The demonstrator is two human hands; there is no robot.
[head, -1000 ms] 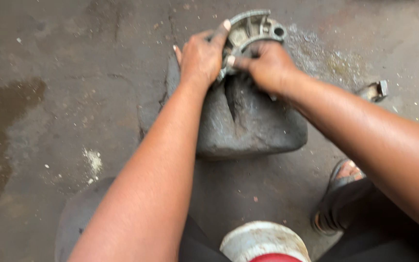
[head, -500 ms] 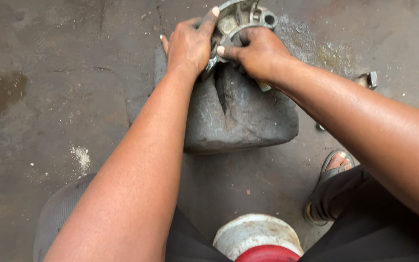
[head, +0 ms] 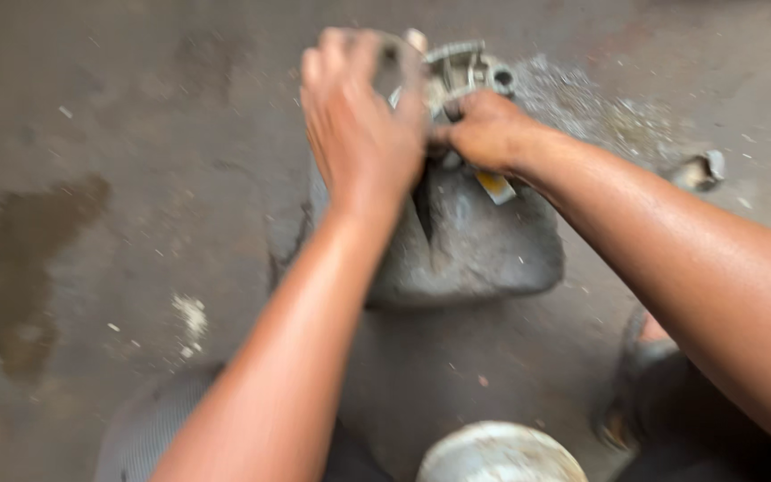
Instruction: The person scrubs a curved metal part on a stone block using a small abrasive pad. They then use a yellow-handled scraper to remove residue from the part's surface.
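A grey cast-metal part (head: 472, 69) with ribs and a round hole rests on the far top of a dark stone block (head: 475, 241) that has a groove down its middle. My right hand (head: 486, 130) grips the part's near edge, with a small yellow piece (head: 495, 186) showing under it. My left hand (head: 360, 125) is raised just left of the part, fingers together and reaching its left rim; the frame is blurred, so contact is unclear.
The floor is dirty concrete with a dark wet stain (head: 33, 259) at left and metal filings (head: 600, 107) beyond the block. A small metal piece (head: 700, 170) lies at right. A sandalled foot (head: 640, 375) and a round white-rimmed object (head: 500, 455) sit near me.
My left hand has lifted off the part's left side and risen higher. The right hand keeps its grip. The view has shifted and blurred.
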